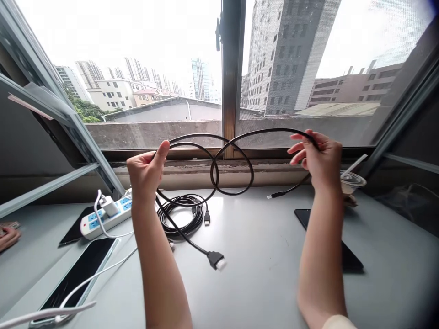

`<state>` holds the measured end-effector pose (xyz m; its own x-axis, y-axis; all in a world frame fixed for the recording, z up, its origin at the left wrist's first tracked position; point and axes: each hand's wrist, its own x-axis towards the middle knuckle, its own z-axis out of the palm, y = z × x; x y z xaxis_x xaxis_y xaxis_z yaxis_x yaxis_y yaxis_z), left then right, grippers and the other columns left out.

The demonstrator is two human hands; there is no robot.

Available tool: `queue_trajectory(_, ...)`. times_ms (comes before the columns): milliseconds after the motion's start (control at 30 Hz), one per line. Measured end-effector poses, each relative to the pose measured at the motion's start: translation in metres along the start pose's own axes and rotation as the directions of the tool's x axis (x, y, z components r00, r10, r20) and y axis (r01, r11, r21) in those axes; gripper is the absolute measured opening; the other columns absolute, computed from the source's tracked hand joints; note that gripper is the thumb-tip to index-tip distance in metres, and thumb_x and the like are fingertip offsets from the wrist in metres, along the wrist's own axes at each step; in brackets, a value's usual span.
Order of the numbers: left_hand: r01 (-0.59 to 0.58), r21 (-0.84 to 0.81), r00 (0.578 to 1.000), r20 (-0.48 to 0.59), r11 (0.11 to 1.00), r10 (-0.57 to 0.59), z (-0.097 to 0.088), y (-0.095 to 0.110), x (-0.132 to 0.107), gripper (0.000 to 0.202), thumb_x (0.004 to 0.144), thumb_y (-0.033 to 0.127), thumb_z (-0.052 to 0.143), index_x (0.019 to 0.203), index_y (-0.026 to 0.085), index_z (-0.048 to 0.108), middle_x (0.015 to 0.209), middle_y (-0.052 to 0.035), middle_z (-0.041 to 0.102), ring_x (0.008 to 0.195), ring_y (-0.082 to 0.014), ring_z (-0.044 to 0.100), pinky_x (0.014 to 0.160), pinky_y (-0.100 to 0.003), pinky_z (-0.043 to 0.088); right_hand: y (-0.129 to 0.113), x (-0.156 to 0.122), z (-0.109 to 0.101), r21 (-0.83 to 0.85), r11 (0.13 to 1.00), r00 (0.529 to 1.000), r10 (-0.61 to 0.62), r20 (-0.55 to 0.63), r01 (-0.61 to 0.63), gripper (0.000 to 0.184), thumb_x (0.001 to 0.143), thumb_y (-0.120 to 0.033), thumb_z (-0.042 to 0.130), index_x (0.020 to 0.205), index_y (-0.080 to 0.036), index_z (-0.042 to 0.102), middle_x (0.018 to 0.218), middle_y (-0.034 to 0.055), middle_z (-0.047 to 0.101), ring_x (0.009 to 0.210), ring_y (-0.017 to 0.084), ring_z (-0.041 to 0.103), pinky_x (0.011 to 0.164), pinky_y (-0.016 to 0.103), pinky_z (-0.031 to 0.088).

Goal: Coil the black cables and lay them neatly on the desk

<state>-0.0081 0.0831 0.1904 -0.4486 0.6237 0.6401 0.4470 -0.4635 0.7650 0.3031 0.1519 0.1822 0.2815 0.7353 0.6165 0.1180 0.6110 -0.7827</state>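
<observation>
A black HDMI cable (pixel 254 133) is stretched in loose loops between my two hands, above the table. My left hand (pixel 147 170) is closed around its looped part, thumb on top. From below that hand one end hangs down, its wide plug (pixel 216 260) capped in something pale. My right hand (pixel 322 153) pinches the cable between thumb and forefinger, the other fingers spread. The other end dangles left of my right wrist with a small black plug (pixel 276 195). Behind my left forearm a coiled black cable (pixel 181 228) lies on the table, its USB-like plug (pixel 207 218) pointing forward.
A white power strip (pixel 109 221) with a plugged-in charger stands at left, near a phone (pixel 80 269) crossed by a white cord. Behind my right forearm lies a black flat device (pixel 351 256); a plastic cup (pixel 355 181) stands beyond. Another person's hand (pixel 8 236) shows at far left.
</observation>
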Motion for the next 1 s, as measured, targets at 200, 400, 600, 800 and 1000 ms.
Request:
queue_trajectory(200, 0.258, -0.091, 0.929, 0.296, 0.962, -0.221, -0.015, -0.003, 0.0, 0.051, 0.067, 0.055, 0.067, 0.045, 0.017, 0.041, 0.041, 0.0048, 0.031, 0.039, -0.0046, 0.025, 0.04, -0.025, 0.016, 0.008, 0.01, -0.047, 0.051, 0.995, 0.943, 0.099, -0.317, -0.088, 0.018, 0.076, -0.019, 0.05, 0.093, -0.02, 0.057, 0.066, -0.0013, 0.057, 0.036, 0.004, 0.044, 0.032, 0.017, 0.021)
queue_trajectory(400, 0.263, 0.015, 0.903, 0.348, 0.965, -0.252, 0.01, 0.011, -0.004, 0.043, 0.069, 0.054, 0.065, 0.051, 0.016, 0.058, 0.042, 0.0023, 0.043, 0.038, -0.0048, 0.031, 0.039, -0.022, 0.018, 0.002, 0.005, -0.057, 0.025, 0.993, 0.96, 0.122, -0.252, -0.12, 0.022, 0.068, -0.025, 0.064, 0.089, -0.025, 0.06, 0.064, -0.0014, 0.053, 0.041, 0.006, 0.037, 0.034, 0.02, 0.017)
queue_trajectory(600, 0.102, 0.015, 0.961, 0.257, 0.995, -0.102, 0.057, 0.028, -0.021, 0.037, 0.066, 0.047, 0.07, 0.048, 0.016, 0.062, 0.042, 0.0017, 0.046, 0.041, -0.0068, 0.039, 0.043, -0.022, 0.028, -0.033, -0.023, 0.0, -0.177, 0.973, 0.751, 0.225, 0.62, -0.145, 0.045, 0.06, -0.039, 0.074, 0.1, -0.019, 0.068, 0.058, -0.003, 0.057, 0.041, 0.003, 0.033, 0.036, 0.018, 0.021)
queue_trajectory(800, 0.149, -0.088, 0.95, 0.288, 0.985, -0.118, 0.066, 0.024, -0.021, 0.032, 0.069, 0.043, 0.068, 0.054, 0.016, 0.065, 0.05, -0.0005, 0.057, 0.048, -0.0093, 0.05, 0.044, -0.021, 0.033, -0.047, -0.041, 0.036, -0.016, 0.995, 0.631, 0.072, 0.773, -0.095, 0.039, 0.063, -0.047, 0.07, 0.086, -0.016, 0.071, 0.062, 0.0006, 0.06, 0.056, 0.011, 0.05, 0.05, 0.024, 0.038)
queue_trajectory(1000, 0.431, -0.111, 0.872, -0.201, 0.895, -0.445, 0.002, -0.02, 0.01, 0.021, 0.069, 0.028, 0.071, 0.058, 0.013, 0.063, 0.056, 0.0015, 0.062, 0.046, -0.0075, 0.053, 0.039, -0.022, 0.03, -0.027, -0.009, -0.039, 0.282, 0.955, 0.994, -0.106, 0.037, 0.091, 0.065, 0.036, -0.067, 0.076, 0.051, -0.021, 0.033, 0.054, -0.0051, 0.027, 0.051, 0.009, 0.03, 0.052, 0.028, 0.028)
